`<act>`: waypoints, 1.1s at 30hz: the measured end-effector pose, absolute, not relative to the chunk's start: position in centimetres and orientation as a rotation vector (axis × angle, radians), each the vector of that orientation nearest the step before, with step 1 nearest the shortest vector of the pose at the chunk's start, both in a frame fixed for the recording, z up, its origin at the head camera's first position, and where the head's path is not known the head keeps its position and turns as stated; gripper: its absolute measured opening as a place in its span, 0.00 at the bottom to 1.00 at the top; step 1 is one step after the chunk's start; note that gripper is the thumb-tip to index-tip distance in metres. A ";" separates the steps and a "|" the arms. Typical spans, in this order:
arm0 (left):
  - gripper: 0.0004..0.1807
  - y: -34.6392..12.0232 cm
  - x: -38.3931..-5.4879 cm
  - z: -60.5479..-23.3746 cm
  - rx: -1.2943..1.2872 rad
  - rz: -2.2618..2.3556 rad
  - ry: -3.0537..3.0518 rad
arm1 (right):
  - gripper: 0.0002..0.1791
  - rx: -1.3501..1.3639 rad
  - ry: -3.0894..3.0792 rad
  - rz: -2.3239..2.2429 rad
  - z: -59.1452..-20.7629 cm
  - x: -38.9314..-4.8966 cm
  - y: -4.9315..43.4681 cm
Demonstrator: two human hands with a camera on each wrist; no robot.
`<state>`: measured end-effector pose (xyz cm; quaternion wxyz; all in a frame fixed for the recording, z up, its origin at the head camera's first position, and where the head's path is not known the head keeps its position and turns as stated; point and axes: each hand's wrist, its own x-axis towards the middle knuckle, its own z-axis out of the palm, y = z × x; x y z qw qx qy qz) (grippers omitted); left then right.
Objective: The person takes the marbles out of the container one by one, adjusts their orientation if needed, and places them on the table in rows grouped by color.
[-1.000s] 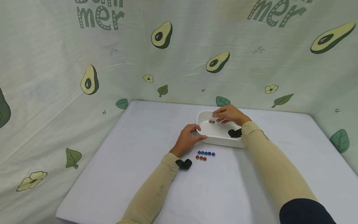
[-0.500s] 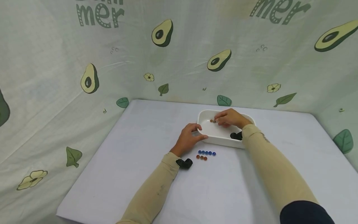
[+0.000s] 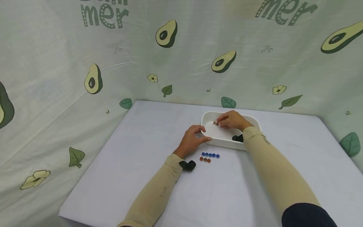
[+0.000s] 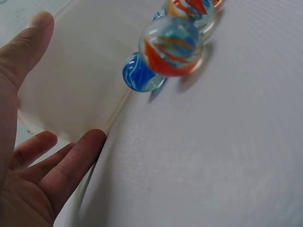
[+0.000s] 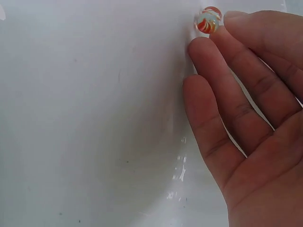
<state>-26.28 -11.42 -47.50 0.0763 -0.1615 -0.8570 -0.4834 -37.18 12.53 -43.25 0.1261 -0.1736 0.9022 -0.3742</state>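
Observation:
My left hand holds the near left corner of a white tray, thumb on the front wall and fingers at the left rim. Inside the tray my right hand reaches down beside two small orange-and-clear marbles. In the right wrist view its thumb and fingertips are at an orange-swirled marble; whether they touch it is unclear. On the table before the tray lie a row of several blue marbles and a row of three orange ones. The left wrist view shows an orange-swirled marble close up.
A white-covered table bears everything. Behind and to the sides hangs a pale cloth printed with avocados and leaves. Black wrist-camera mounts sit on both wrists over tan sleeves.
My right hand has lowered into the tray and come closer to the two marbles, which have shifted slightly. The left hand keeps its place on the corner. The head view has tilted a little.

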 end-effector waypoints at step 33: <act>0.26 -11.5 -26.4 -47.8 -0.512 -1.454 -2.541 | 0.10 -0.474 2.742 -0.940 -42.6 -36.7 10.9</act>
